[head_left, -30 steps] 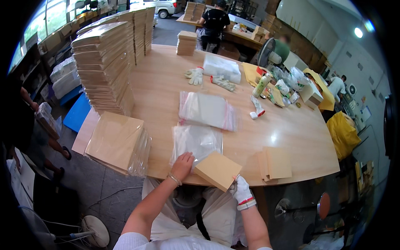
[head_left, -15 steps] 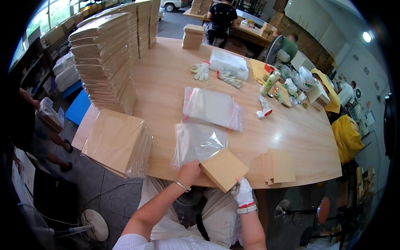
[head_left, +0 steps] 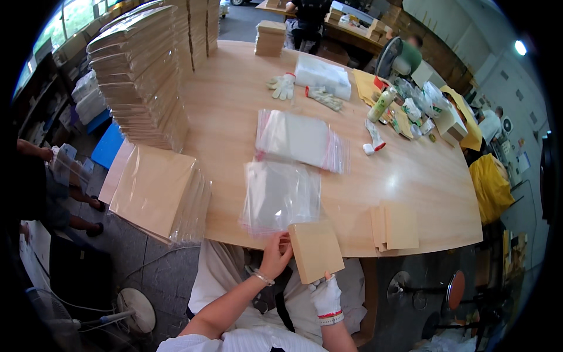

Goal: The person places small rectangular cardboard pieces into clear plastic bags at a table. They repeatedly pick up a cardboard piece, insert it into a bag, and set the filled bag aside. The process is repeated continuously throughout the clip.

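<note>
Wrapped goods: tall stack of light-brown boards in clear film [head_left: 138, 82] and lower film-covered pile of tan boards [head_left: 153, 190] stand at left, apparently finished
Block in hand: light-brown rectangular cardboard block [head_left: 316, 251] has no film on it, so its wrapping looks not yet done
Left over: small group of flat tan cardboard pieces [head_left: 400, 226] lies bare on the pale wood-grain table [head_left: 440, 193]; two piles of clear plastic bags, near [head_left: 282, 196] and far [head_left: 296, 139], appear unfilled
Block's place: at the table's near edge, just before the near bags; contact with them cannot be told
Block's direction: long axis runs mainly away from the person, far end slightly left
Bare left hand [head_left: 277, 256]: fingers bent by the block's left side; whether they grip cannot be told
White-gloved right hand [head_left: 326, 293]: pinches the block's near end, thumb on top
</note>
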Motion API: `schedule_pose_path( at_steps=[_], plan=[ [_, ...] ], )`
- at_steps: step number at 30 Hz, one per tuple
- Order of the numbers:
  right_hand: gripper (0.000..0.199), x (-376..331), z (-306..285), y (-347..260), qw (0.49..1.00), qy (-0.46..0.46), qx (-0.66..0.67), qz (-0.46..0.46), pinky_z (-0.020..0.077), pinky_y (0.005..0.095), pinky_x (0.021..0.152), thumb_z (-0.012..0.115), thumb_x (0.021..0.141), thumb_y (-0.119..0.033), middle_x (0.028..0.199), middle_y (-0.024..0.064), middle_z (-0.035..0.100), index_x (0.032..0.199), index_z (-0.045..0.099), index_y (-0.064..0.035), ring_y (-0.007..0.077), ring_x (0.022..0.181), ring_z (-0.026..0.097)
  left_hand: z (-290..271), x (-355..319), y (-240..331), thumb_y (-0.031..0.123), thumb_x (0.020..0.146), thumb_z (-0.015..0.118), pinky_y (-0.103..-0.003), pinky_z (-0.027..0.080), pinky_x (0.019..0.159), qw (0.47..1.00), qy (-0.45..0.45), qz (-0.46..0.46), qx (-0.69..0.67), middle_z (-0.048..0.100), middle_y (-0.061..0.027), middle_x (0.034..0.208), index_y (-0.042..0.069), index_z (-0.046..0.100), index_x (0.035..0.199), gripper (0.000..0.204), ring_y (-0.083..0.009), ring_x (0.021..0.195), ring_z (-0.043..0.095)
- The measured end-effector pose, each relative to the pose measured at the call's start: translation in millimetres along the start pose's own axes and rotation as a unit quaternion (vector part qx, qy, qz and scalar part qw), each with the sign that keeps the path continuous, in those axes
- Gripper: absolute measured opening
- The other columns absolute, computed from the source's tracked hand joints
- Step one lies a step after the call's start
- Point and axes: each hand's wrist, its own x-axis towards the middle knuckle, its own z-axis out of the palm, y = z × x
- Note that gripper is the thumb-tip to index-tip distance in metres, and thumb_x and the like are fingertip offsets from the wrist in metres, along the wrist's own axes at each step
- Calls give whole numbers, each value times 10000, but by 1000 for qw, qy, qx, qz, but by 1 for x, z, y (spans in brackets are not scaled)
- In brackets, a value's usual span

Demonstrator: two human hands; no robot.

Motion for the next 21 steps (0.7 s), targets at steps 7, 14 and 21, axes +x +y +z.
schedule_pose_path(
  at_steps=[7,14,21],
  plan=[
    [222,-34,-11,14,998,2,-62,-5,407,277,555,530,852,-313,770,-21,496,989,505,-140,112,630,461,1,-62,-19,131,799,569,-309,484,602,991,-126,-46,23,631,-160,732,-23,586,900,185,-211,663,639],
    [217,-45,-21,36,995,-19,-100,-15,514,319,602,519,878,-238,837,32,549,1015,465,-79,125,690,547,-20,-92,-60,94,733,626,-318,484,550,982,-172,-71,-1,633,-168,714,-19,601,815,142,-259,656,650],
    [226,-47,-2,46,990,-6,-102,-96,523,296,616,503,891,-227,830,45,560,1023,452,-51,128,676,562,-21,-88,-52,124,735,645,-298,482,556,987,-127,-99,-9,650,-120,715,-1,627,819,151,-183,654,642]
  ],
)
